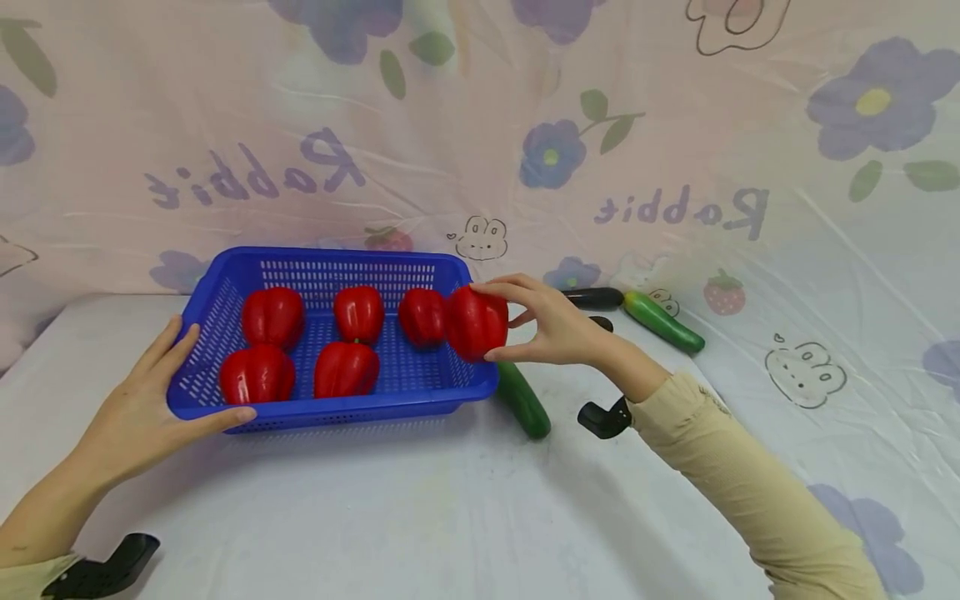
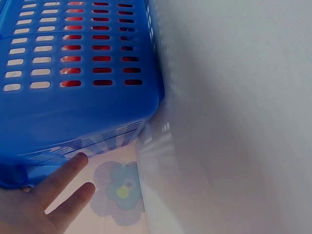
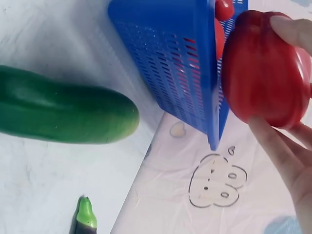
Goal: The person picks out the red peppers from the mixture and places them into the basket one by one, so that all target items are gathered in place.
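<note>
In the head view my right hand (image 1: 551, 325) pinches a red bell pepper (image 1: 476, 323) between thumb and fingers, above the right end of a blue plastic basket (image 1: 420, 402). The right wrist view shows that bell pepper (image 3: 265, 68) just over the basket's rim. My left hand (image 1: 142, 408) is at the basket's left front corner, thumb along the front rim and fingers straight by the left wall. The left wrist view has two fingers of the left hand (image 2: 53, 200) extended beside the blue wall. Several other red bell peppers (image 1: 273, 317) lie inside the basket.
A green cucumber (image 1: 522, 400) lies at the basket's right side, partly hidden. Farther right are another green, cucumber-like vegetable (image 1: 663, 321) and a dark eggplant (image 1: 592, 298). A patterned cloth (image 1: 450, 125) hangs behind the white tabletop (image 1: 420, 517).
</note>
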Available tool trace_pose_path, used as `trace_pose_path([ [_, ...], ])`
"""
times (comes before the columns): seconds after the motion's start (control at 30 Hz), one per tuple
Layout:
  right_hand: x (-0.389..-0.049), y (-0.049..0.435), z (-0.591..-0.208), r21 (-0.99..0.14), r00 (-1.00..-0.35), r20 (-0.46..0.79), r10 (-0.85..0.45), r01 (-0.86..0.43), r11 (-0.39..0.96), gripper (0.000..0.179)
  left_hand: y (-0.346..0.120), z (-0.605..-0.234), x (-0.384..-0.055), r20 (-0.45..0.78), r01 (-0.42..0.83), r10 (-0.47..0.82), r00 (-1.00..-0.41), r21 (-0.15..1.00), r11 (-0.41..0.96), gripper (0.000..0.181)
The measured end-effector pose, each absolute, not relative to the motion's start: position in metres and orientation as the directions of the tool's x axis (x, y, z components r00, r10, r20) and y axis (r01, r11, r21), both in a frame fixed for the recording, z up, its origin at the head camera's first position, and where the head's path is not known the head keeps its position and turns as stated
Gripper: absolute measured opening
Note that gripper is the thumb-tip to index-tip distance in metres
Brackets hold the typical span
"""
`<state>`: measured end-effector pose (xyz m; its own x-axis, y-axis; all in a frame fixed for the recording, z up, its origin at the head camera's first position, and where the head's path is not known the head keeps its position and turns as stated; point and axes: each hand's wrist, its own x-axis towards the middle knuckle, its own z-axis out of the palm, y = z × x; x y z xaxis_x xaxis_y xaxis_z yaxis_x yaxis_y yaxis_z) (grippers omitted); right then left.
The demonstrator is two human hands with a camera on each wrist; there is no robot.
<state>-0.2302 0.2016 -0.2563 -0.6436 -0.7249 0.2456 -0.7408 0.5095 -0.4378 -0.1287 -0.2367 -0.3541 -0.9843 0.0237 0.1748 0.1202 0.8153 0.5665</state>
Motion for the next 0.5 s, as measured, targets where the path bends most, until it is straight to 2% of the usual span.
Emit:
trace_pose_path([
  [0.23,-0.236,0.182,-0.252,-0.49,-0.657,0.089,-0.749,-0.683,0.541,0.075,-0.238,-0.354,-0.129,0.17,0.116,0.023,-0.985,0.562,0.819,0.115],
  [0.5,-0.24,0.163,-0.249,-0.435,-0.638,-0.12,-0.76,-0.654,0.618,0.073,-0.237,-0.352,-0.129,0.158,0.103,0.016,-0.987,0.565,0.819,0.116],
])
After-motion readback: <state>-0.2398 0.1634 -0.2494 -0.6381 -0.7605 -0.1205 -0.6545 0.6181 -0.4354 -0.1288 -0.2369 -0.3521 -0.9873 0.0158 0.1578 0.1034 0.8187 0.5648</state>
